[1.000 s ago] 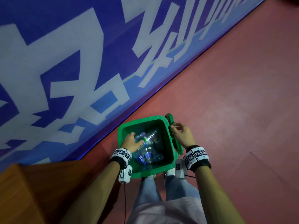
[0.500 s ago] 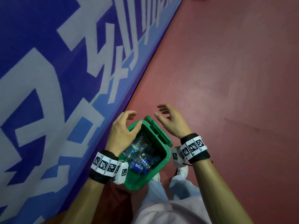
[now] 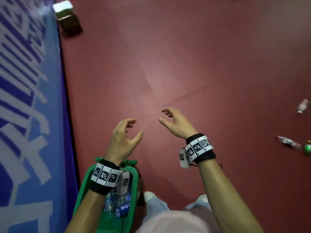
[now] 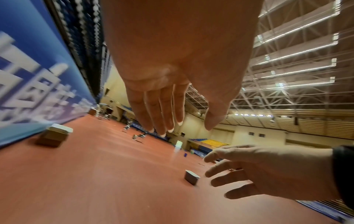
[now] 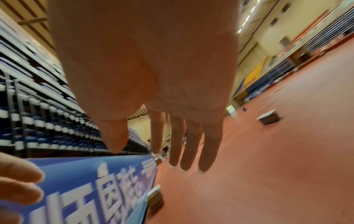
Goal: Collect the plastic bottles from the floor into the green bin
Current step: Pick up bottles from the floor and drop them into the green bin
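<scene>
The green bin [image 3: 133, 184] stands by my feet at the bottom of the head view, under my left forearm, with several clear plastic bottles [image 3: 121, 206] inside. My left hand [image 3: 125, 137] is raised in front of the bin, fingers loosely spread and holding nothing; the left wrist view shows it empty [image 4: 178, 118]. My right hand [image 3: 173, 121] hovers beside it, also relaxed and empty [image 5: 172, 150]. At the right edge of the red floor lie a small clear bottle [image 3: 303, 106], a crushed bottle [image 3: 288, 142] and a green bottle [image 3: 308, 147].
A blue banner wall [image 3: 28, 115] runs along the left. A brown box with a white top [image 3: 67, 17] sits on the floor against it, far ahead. Another small box [image 4: 192, 179] stands further out on the red floor [image 3: 185, 64].
Both hands have left the bin and lifted forward, fingers spread. My view has swung right, away from the banner, bringing loose bottles on the floor into sight.
</scene>
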